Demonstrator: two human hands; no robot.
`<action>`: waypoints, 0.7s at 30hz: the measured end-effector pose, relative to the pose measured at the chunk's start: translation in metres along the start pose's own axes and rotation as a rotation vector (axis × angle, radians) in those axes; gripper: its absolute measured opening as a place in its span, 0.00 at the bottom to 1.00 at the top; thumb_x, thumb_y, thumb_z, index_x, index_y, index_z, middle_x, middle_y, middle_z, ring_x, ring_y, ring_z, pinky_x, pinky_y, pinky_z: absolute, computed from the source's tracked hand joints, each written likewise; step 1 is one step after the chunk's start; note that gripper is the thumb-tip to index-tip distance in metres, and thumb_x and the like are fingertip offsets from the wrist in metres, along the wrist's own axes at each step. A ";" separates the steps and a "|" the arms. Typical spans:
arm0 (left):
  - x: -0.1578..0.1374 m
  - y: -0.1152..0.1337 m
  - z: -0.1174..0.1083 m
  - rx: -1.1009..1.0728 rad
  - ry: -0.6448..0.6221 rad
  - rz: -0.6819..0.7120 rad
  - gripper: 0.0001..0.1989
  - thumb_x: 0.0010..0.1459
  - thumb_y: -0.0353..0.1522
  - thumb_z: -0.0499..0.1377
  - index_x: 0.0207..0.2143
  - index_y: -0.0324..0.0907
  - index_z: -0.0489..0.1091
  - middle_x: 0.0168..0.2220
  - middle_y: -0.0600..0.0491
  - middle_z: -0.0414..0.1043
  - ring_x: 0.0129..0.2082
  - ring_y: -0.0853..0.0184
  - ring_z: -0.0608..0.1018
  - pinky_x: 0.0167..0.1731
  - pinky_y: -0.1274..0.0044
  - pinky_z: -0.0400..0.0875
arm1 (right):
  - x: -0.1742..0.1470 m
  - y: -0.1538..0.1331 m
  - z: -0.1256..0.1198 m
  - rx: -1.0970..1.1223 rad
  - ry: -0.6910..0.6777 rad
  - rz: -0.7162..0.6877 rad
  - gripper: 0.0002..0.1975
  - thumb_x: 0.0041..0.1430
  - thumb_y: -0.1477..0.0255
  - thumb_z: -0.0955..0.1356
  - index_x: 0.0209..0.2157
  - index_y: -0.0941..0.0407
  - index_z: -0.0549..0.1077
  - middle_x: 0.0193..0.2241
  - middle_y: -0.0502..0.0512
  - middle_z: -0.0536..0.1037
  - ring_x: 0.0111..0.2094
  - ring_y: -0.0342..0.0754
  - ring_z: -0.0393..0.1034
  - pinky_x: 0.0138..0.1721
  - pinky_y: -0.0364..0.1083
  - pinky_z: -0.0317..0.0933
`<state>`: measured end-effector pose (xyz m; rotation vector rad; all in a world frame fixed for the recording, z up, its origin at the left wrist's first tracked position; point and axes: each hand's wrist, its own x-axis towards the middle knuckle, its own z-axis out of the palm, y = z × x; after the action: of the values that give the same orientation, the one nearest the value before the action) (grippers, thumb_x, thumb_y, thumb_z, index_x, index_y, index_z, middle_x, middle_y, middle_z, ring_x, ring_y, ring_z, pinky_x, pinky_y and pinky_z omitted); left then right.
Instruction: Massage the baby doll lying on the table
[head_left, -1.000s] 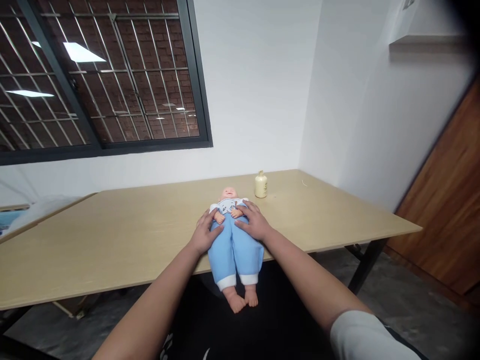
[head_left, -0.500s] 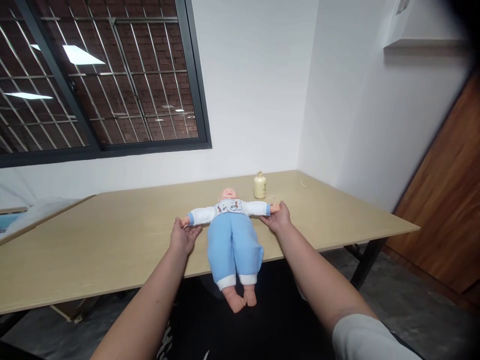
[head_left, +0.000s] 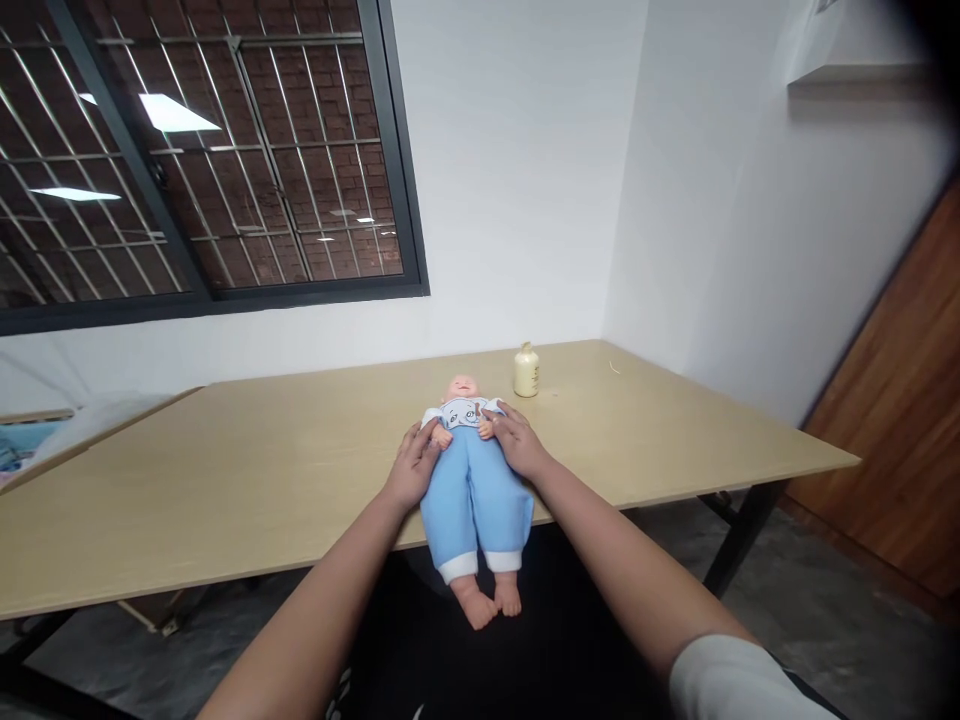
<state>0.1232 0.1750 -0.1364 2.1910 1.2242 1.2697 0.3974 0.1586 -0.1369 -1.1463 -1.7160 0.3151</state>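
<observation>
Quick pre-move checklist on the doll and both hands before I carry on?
1. Left hand on the doll: ok, it lies at the doll's side by its folded arm.
2. Right hand on the doll: ok, it covers the other arm at the chest.
3. Doll supported: not ok, its legs hang over the table edge; torso and head lie on the top.
4. Doll face up: ok.
5. Bottle out of the way: ok, upright behind the doll's head, apart from both hands.
6. Grip firmness: cannot tell, fingers lie flat over the cloth.
</observation>
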 end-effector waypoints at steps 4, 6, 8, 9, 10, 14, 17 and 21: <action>0.002 0.003 -0.002 0.074 -0.045 -0.023 0.29 0.74 0.51 0.53 0.69 0.49 0.71 0.71 0.42 0.64 0.74 0.46 0.62 0.73 0.51 0.56 | 0.003 -0.001 0.004 -0.161 -0.031 0.007 0.26 0.75 0.53 0.62 0.63 0.49 0.80 0.71 0.60 0.67 0.76 0.62 0.51 0.76 0.65 0.45; 0.003 0.003 -0.002 0.102 -0.058 -0.017 0.29 0.74 0.50 0.53 0.70 0.49 0.70 0.71 0.42 0.63 0.74 0.46 0.62 0.73 0.51 0.55 | 0.004 -0.002 0.005 -0.205 -0.058 -0.002 0.25 0.75 0.55 0.63 0.63 0.49 0.80 0.71 0.61 0.67 0.77 0.63 0.51 0.76 0.65 0.45; 0.002 0.003 -0.002 0.122 -0.071 -0.016 0.29 0.74 0.49 0.52 0.71 0.48 0.69 0.71 0.41 0.62 0.74 0.45 0.61 0.73 0.51 0.55 | 0.005 -0.003 0.005 -0.225 -0.072 -0.008 0.25 0.75 0.56 0.63 0.63 0.50 0.80 0.72 0.61 0.66 0.77 0.63 0.50 0.76 0.65 0.44; 0.002 0.003 -0.002 0.124 -0.073 -0.020 0.30 0.75 0.49 0.52 0.71 0.47 0.68 0.72 0.41 0.62 0.75 0.45 0.61 0.73 0.51 0.54 | 0.004 -0.004 0.004 -0.222 -0.073 -0.007 0.25 0.75 0.56 0.63 0.63 0.50 0.80 0.72 0.62 0.66 0.77 0.63 0.50 0.76 0.65 0.44; 0.002 0.003 -0.002 0.118 -0.069 -0.023 0.30 0.75 0.49 0.51 0.71 0.47 0.68 0.72 0.41 0.62 0.75 0.45 0.60 0.73 0.51 0.54 | 0.003 -0.004 0.004 -0.206 -0.067 0.000 0.25 0.75 0.56 0.63 0.63 0.51 0.80 0.72 0.62 0.65 0.77 0.64 0.50 0.76 0.64 0.44; -0.001 0.000 -0.001 -0.023 0.009 -0.004 0.31 0.74 0.50 0.52 0.70 0.44 0.68 0.70 0.41 0.66 0.73 0.49 0.64 0.74 0.54 0.53 | 0.001 -0.006 -0.001 0.096 0.027 0.086 0.23 0.70 0.55 0.68 0.58 0.51 0.83 0.69 0.61 0.70 0.76 0.60 0.53 0.76 0.61 0.44; -0.002 -0.005 -0.001 -0.274 0.107 -0.096 0.30 0.73 0.52 0.55 0.69 0.46 0.69 0.71 0.44 0.66 0.72 0.51 0.65 0.74 0.58 0.54 | 0.003 -0.007 -0.010 0.604 0.169 0.317 0.19 0.60 0.57 0.74 0.47 0.53 0.86 0.61 0.58 0.78 0.71 0.60 0.61 0.75 0.57 0.51; 0.004 -0.011 -0.010 -0.715 0.285 -0.478 0.29 0.74 0.54 0.49 0.67 0.50 0.68 0.68 0.44 0.68 0.60 0.50 0.78 0.59 0.58 0.75 | 0.009 -0.001 -0.030 0.900 0.357 0.592 0.25 0.65 0.52 0.64 0.54 0.51 0.79 0.58 0.57 0.80 0.60 0.59 0.74 0.59 0.60 0.71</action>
<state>0.1098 0.1830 -0.1360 1.1693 1.0656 1.5204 0.4218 0.1568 -0.1166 -0.9037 -0.7219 1.0509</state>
